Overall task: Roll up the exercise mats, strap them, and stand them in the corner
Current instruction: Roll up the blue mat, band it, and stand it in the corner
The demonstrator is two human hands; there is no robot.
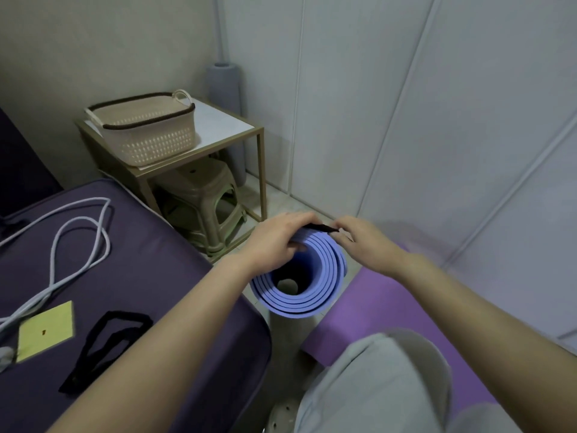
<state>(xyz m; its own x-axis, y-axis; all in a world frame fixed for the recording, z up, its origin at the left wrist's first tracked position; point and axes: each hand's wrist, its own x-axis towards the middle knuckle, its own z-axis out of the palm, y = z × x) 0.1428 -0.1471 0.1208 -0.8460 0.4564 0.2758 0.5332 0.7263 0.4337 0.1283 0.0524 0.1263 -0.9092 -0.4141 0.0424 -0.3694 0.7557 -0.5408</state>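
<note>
1 blue mat (307, 296) rolled, standing on end, left hand (276, 240) gripping its rim, right hand (363, 243) pinching black strap (321, 228)

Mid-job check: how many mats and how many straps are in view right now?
Exercise mats: 3 (blue rolled foam mat, flat purple mat, grey rolled mat in the corner)
Black straps: 2 (black strap pinched atop the blue roll, black strap loop on the dark purple cushion)
Total: 5
</note>
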